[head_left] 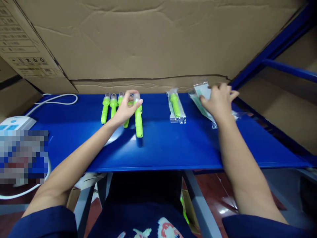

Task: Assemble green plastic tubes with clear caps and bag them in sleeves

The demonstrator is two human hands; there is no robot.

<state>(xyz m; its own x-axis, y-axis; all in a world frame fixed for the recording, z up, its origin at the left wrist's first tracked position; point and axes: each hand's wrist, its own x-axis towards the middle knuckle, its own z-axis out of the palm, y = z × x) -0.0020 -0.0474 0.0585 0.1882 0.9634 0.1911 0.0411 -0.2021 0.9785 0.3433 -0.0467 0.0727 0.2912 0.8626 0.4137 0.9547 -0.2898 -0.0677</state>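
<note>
My left hand (127,107) pinches a lime-green torch-like stick (139,124) by its clear domed end, its body slanting down toward me. Partly behind that hand lie several similar sticks, among them one at the far left (105,109) and one beside it (113,105). To the right, my right hand (219,100) is over clear plastic bags (203,94) holding pale sheets, thumb and fingers apart. Its fingertips are partly hidden, so contact with the bags is hard to judge. Between the hands lies another green stick (175,105) inside a clear bag.
The blue tabletop (158,148) backs onto a cardboard wall (158,43). A white power strip (18,124) with a cable (61,99) lies at the left, near a pixelated patch. Blue metal bars (292,69) frame the right side.
</note>
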